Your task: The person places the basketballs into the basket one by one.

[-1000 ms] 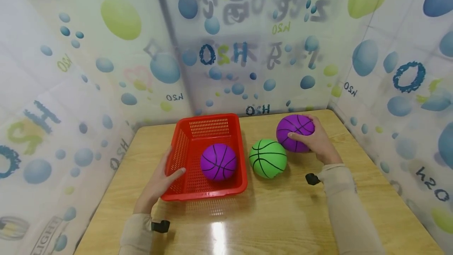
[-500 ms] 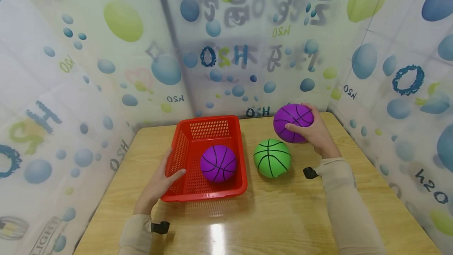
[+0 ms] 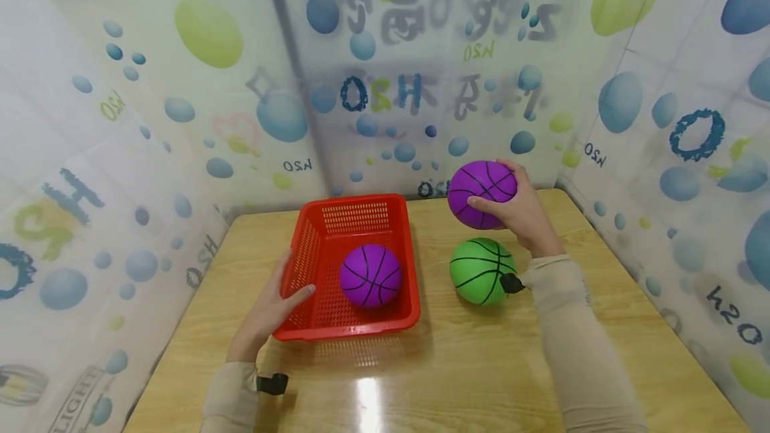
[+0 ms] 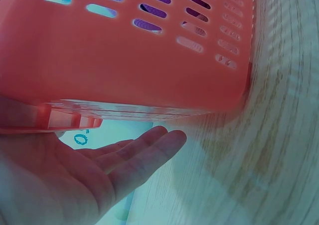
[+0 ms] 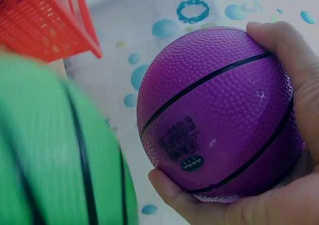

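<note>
A purple mini basketball [image 3: 481, 194] is held up above the table by my right hand [image 3: 522, 214], the thumb on its near side and the fingers round the far side. In the right wrist view, printed marks show on this purple ball [image 5: 214, 115]. Below it a green mini basketball [image 3: 478, 269] lies on the table, partly behind the wrist camera. At the left rim of a red plastic basket [image 3: 345, 334] is my left hand [image 3: 267, 309], thumb over the rim, straight fingers [image 4: 144, 162] outside along the wall. Inside the basket rests another purple ball [image 3: 370, 276].
The wooden table [image 3: 385, 386] carries the basket at centre left and the green ball to its right. Printed curtains [image 3: 373, 85] with blue and green dots close in the table's back and both sides.
My right hand has lifted the purple ball off the table and moved it up and left. The green ball has rolled right, away from the basket. My left hand stays at the rim.
</note>
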Demonstrator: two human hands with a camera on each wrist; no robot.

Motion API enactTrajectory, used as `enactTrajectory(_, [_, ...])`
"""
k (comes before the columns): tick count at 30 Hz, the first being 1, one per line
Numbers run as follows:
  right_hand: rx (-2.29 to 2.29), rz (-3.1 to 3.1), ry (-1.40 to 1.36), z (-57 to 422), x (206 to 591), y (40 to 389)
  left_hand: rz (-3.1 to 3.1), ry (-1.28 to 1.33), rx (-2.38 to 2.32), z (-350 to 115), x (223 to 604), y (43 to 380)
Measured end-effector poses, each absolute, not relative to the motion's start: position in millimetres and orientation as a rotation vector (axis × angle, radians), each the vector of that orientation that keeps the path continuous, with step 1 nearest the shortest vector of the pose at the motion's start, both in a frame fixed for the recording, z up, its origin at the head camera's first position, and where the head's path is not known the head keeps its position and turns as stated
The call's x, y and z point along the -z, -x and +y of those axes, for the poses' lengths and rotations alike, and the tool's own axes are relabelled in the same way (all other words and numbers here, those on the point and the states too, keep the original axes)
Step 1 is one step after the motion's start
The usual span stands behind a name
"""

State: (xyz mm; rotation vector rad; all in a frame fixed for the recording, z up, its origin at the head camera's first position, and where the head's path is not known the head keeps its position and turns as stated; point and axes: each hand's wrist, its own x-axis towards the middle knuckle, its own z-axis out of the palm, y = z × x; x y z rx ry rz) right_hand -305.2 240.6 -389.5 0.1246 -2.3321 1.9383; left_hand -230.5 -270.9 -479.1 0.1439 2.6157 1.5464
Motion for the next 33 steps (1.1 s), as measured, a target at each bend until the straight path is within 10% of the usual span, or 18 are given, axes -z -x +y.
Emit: enactTrajectory(33, [-2.0,-2.265,-0.4,143,354,332,2.635,-0.143,-1.559,-270,478,227])
